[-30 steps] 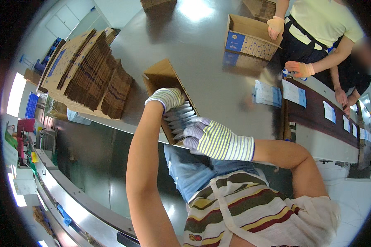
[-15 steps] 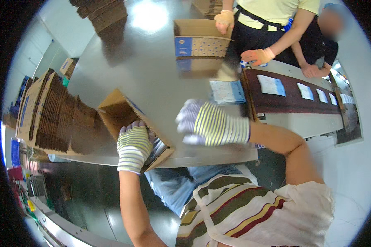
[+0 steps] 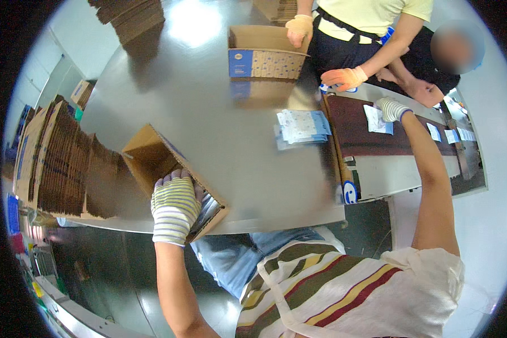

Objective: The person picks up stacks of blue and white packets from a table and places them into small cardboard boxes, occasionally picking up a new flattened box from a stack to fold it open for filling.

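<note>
My left hand (image 3: 175, 204), in a striped glove, reaches into an open cardboard box (image 3: 146, 147) tilted at the table's near edge. Its fingers bend down inside, beside silvery packets (image 3: 208, 207); what the fingertips grip is hidden. My right hand (image 3: 393, 109), gloved alike, is stretched out over the dark red conveyor belt (image 3: 355, 143). Its bent fingers close at the far right edge of a white and blue packet (image 3: 377, 121). Several similar packets (image 3: 303, 126) lie overlapping on the metal table (image 3: 253, 186), by the belt's end.
Folded cardboard boxes (image 3: 56, 163) stand in a row at the left, with another stack (image 3: 132, 19) at the far left. Across the table a person in orange gloves (image 3: 343, 78) holds an open box (image 3: 267, 63). Another person (image 3: 417, 84) stands beside the belt. More packets (image 3: 434, 132) lie on it.
My right hand has swung from above the table, right and away, to a packet on the belt. More packets now lie at the belt's end. My left hand stays in the box.
</note>
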The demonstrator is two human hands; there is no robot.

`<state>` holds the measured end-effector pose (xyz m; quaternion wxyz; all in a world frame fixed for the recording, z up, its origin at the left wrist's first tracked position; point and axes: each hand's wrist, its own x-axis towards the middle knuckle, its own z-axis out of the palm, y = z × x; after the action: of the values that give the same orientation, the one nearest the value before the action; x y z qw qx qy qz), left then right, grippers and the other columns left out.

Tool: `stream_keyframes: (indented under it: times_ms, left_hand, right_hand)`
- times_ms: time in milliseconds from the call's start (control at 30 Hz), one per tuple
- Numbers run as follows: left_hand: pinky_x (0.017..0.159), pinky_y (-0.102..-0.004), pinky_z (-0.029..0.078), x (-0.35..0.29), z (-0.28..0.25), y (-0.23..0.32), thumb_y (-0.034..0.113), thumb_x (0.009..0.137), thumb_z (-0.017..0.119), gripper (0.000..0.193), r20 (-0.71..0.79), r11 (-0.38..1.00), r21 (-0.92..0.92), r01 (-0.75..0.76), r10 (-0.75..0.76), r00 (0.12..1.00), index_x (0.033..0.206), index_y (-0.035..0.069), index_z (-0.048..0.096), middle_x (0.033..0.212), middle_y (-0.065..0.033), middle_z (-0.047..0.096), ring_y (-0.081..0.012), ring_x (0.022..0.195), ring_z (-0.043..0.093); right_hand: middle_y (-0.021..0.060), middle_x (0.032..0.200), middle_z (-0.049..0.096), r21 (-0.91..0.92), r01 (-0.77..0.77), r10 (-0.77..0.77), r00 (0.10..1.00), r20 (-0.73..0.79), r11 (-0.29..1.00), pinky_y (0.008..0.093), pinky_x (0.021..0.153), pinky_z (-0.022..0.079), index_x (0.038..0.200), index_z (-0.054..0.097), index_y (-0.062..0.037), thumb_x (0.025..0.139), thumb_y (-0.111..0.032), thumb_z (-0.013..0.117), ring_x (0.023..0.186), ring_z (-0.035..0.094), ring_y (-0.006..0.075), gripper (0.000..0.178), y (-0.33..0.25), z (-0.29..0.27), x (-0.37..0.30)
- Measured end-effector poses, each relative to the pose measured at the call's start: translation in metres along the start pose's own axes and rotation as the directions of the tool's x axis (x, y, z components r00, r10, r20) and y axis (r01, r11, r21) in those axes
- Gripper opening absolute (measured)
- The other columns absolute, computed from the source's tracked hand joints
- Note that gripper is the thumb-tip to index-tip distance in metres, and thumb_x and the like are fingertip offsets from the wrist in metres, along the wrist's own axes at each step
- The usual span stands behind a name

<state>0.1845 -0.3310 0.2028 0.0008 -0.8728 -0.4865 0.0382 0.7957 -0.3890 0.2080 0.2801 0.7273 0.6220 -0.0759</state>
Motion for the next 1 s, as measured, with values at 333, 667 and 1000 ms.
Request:
stream_keyframes:
  times_ms: [333,667,1000]
  left_hand:
    - [0.092,-0.0408,0.042,-0.002,-0.006,0.000,0.032,0.085,0.053,0.040,0.018,1.000,-0.003,0.023,-0.023,1.000,0.110,0.002,0.056,0.110,-0.0151,0.058,-0.0292,0.105,0.055]
    - [0.087,-0.0398,0.044,-0.009,-0.003,-0.007,0.034,0.084,0.053,0.039,0.000,0.999,-0.030,0.039,-0.039,0.999,0.106,0.002,0.056,0.103,-0.0152,0.060,-0.0297,0.100,0.057]
    - [0.089,-0.0402,0.043,-0.009,-0.004,-0.005,0.033,0.084,0.050,0.039,0.034,0.997,-0.029,0.067,-0.066,0.997,0.106,0.002,0.057,0.107,-0.0161,0.059,-0.0288,0.101,0.057]
  right_hand:
    - [0.0197,0.095,0.065,0.070,0.482,-0.458,0.861,-0.222,0.873,0.0397,0.071,0.051,0.104,0.058,0.0013,0.067,-0.027,0.072,0.086,0.063,0.0339,0.049,-0.149,-0.056,0.087]
    - [0.0186,0.108,0.058,-0.283,0.489,-0.564,0.746,-0.354,0.825,0.0451,0.095,0.038,0.111,0.057,-0.0005,0.067,-0.049,0.068,0.101,0.056,0.0302,0.067,-0.274,-0.033,0.003]
    - [0.0019,0.097,0.052,-0.637,0.054,-0.635,0.171,-0.753,0.769,0.0352,0.083,0.038,0.100,0.054,-0.0195,0.080,-0.020,0.055,0.089,0.049,0.0174,0.020,-0.320,-0.015,-0.092]
